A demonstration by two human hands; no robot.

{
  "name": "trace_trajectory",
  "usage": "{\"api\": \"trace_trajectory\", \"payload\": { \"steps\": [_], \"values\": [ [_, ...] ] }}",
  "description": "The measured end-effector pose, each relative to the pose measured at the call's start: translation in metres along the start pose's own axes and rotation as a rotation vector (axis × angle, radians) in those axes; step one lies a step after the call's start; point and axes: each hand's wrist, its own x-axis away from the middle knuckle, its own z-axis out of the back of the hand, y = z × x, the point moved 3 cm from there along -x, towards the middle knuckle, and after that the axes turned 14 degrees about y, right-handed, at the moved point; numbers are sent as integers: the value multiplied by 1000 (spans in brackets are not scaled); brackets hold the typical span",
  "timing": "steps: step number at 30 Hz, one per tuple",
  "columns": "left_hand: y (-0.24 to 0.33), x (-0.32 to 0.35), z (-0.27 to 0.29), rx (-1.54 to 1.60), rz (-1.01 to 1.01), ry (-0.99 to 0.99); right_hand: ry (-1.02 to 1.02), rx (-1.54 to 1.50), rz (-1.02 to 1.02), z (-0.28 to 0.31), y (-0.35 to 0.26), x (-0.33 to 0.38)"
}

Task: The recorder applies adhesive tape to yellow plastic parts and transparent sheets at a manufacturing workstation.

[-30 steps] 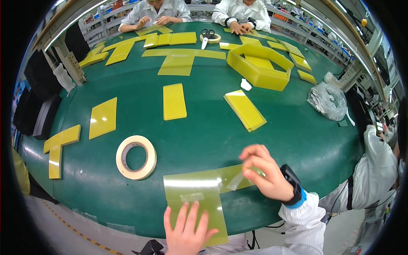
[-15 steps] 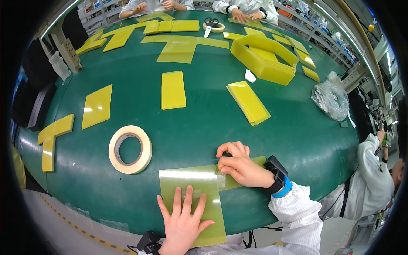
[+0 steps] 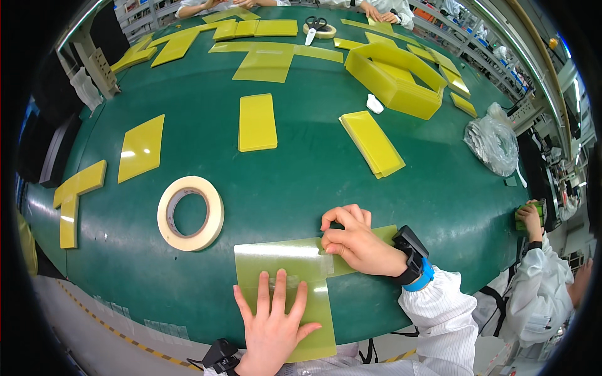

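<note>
A thin translucent yellow-green sheet [image 3: 276, 257], L-shaped, lies at the near edge of the green table [image 3: 295, 169]. My left hand [image 3: 273, 323] rests flat on its lower part with fingers spread. My right hand [image 3: 354, 241] presses on the sheet's right arm, fingertips curled at a strip of clear tape where two pieces meet. A roll of pale tape [image 3: 190, 213] lies flat just left of the sheet.
Yellow sheets [image 3: 257, 122] and stacks [image 3: 373, 143] are spread over the table, with an L-shaped stack [image 3: 72, 200] at left and a big stack [image 3: 395, 78] at back right. Scissors [image 3: 315, 26] lie far back. A crumpled plastic bag [image 3: 492, 141] sits right. Other people work at the far side and right.
The view has dropped closer to the sheet. My right hand moved left along the sheet's arm onto the joint. My left hand stays flat on the lower part.
</note>
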Motion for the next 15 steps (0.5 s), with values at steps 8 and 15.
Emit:
{"api": "trace_trajectory", "payload": {
  "steps": [8,15],
  "values": [
    [0,0,-1,-9,-4,0,8,22,11,-1,1,0],
    [0,0,0,-16,-7,2,20,44,32,-2,1,1]
  ]
}}
